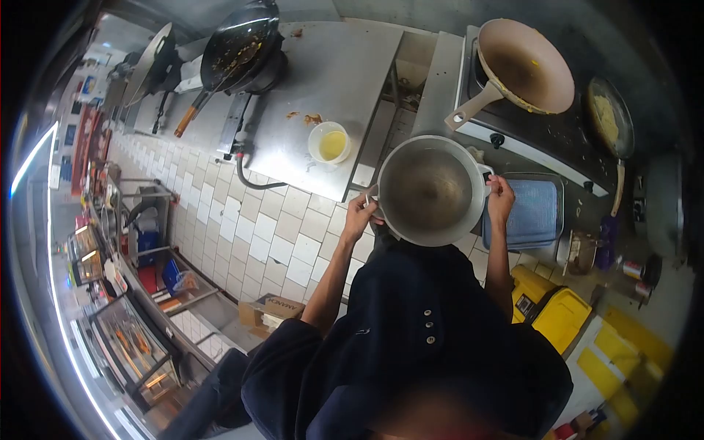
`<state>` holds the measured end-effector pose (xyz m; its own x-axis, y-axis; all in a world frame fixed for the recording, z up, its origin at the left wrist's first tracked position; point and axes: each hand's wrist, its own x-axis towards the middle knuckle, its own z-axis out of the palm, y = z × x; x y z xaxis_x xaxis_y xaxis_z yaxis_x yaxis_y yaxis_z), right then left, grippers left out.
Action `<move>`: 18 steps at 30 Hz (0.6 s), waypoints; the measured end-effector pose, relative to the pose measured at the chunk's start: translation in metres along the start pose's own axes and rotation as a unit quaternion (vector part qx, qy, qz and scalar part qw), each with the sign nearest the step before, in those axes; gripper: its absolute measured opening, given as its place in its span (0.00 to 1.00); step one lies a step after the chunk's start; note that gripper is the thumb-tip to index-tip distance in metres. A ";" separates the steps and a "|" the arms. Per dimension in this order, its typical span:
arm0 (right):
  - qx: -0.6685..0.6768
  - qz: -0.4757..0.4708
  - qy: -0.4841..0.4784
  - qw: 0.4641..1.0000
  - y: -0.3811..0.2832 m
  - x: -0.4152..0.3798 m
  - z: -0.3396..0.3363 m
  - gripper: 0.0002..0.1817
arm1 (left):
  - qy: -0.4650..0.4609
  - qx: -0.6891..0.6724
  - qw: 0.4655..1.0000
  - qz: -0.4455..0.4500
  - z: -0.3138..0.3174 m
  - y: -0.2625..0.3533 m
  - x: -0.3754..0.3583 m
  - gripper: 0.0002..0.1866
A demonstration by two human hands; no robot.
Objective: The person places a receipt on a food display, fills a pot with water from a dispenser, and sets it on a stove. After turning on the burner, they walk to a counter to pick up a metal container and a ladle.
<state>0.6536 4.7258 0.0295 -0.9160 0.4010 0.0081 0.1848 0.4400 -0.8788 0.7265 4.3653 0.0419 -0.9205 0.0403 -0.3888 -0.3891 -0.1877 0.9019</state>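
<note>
At the far left of the cooking area, one wide pan [149,66] stands tilted, and just right of it sits one dark wok [233,55] with food residue inside and a single wooden handle pointing down and to the left. One cardboard box [271,311] lies low on the tiled floor [271,227]. On the steel table [308,81] is one round white tub [329,144] holding something yellow.

The left hand [360,215] is closed around the left of two side handles on one round metal pot [427,191]. The pot is in front of the person's dark shirt [440,315], between the steel table and the stove; its open mouth faces up. Its long axis, through both handles, runs left to right, the right end slightly farther from the body. The right hand [501,196] grasps the other handle, fingers curled over it.

Beyond the pot, one beige pan [524,66] sits on the stove [546,150], its one handle pointing down-left. Just beside the right hand is one blue ribbed tray [522,211]. Farther right, one frying pan [608,117] holds pale food, its single handle pointing towards the near side.
</note>
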 end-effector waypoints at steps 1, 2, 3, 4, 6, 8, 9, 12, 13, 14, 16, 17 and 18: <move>-0.036 0.024 -0.014 0.999 -0.003 -0.001 -0.006 0.07 | -0.012 -0.001 1.000 -0.003 -0.003 0.001 0.001 0.24; -0.015 0.001 -0.008 1.000 0.002 -0.003 -0.007 0.07 | -0.012 -0.002 1.000 -0.013 -0.003 0.001 0.003 0.24; 0.007 0.001 0.004 1.000 0.008 -0.005 -0.006 0.08 | -0.014 -0.002 1.000 -0.026 -0.003 0.000 0.004 0.25; 0.011 0.011 0.004 1.000 0.012 -0.007 -0.005 0.08 | -0.024 -0.017 0.999 -0.014 -0.003 0.002 0.003 0.26; -0.012 0.032 -0.002 0.999 0.009 -0.010 -0.008 0.09 | -0.039 -0.031 0.999 -0.011 -0.005 0.003 0.004 0.26; -0.043 0.069 0.005 0.997 0.002 -0.011 -0.009 0.16 | -0.049 -0.026 0.998 -0.007 -0.005 0.004 0.006 0.26; -0.061 0.004 0.088 0.994 -0.001 -0.011 -0.002 0.16 | -0.053 -0.018 0.998 -0.008 -0.006 0.004 0.008 0.25; 0.013 -0.001 0.142 0.990 -0.050 0.001 0.005 0.19 | -0.063 -0.017 0.998 -0.006 -0.007 0.004 0.015 0.25; 0.073 0.019 0.122 0.990 -0.065 0.011 0.011 0.21 | -0.062 -0.023 0.998 -0.006 -0.007 0.006 0.015 0.25; 0.198 0.081 0.054 0.975 -0.097 0.021 0.013 0.25 | -0.062 -0.026 0.998 -0.007 -0.008 0.007 0.014 0.24; 0.435 0.171 -0.052 0.883 -0.141 0.046 0.028 0.30 | -0.062 -0.024 0.998 -0.011 -0.007 0.009 0.014 0.24; 0.543 0.196 -0.090 0.811 -0.153 0.059 0.037 0.32 | -0.059 -0.026 0.998 -0.014 -0.006 0.010 0.014 0.24; 0.547 0.193 -0.089 0.810 -0.169 0.068 0.049 0.32 | -0.061 -0.024 0.998 -0.017 -0.008 0.010 0.016 0.24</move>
<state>0.5427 4.6396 0.1556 -0.9200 0.1744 -0.3509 0.1327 -0.7039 -0.6978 0.7079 4.3566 0.0428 -0.9058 0.1667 -0.3896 -0.4200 -0.2302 0.8779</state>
